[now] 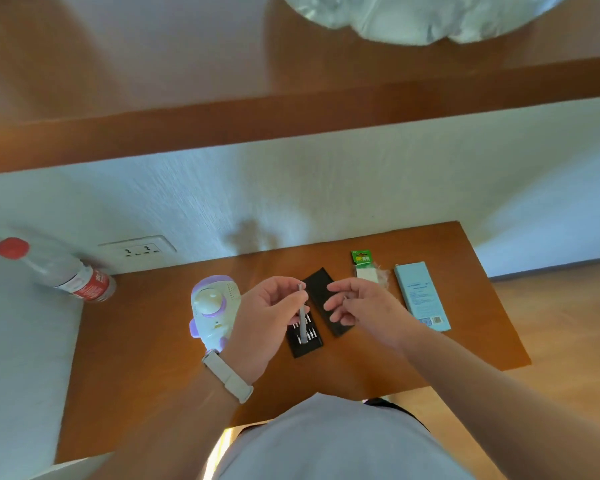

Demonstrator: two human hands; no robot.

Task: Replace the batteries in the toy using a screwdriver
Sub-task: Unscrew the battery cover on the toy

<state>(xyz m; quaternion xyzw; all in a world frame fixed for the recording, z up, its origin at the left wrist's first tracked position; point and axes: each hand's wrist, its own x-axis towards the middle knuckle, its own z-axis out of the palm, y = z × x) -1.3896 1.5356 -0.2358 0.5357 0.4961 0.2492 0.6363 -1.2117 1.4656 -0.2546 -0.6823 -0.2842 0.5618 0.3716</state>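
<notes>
In left hand [267, 317], gripping grey screwdriver handle [302, 318], half-hiding bit tray [307, 346] beneath; in right hand [361, 308], pinching tiny blurred grey piece [346, 297].

On the table [153, 341], the toy [212, 310] sits left of centre, the bit tray [305, 344] just right of it, and the lid [321, 292] beside that. Further right lie what seems a battery pack [362, 268] and a box [421, 296]. A bottle [73, 275] sits near the table's upper-left corner.

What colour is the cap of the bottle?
The cap is red; the head view shows it.
</notes>
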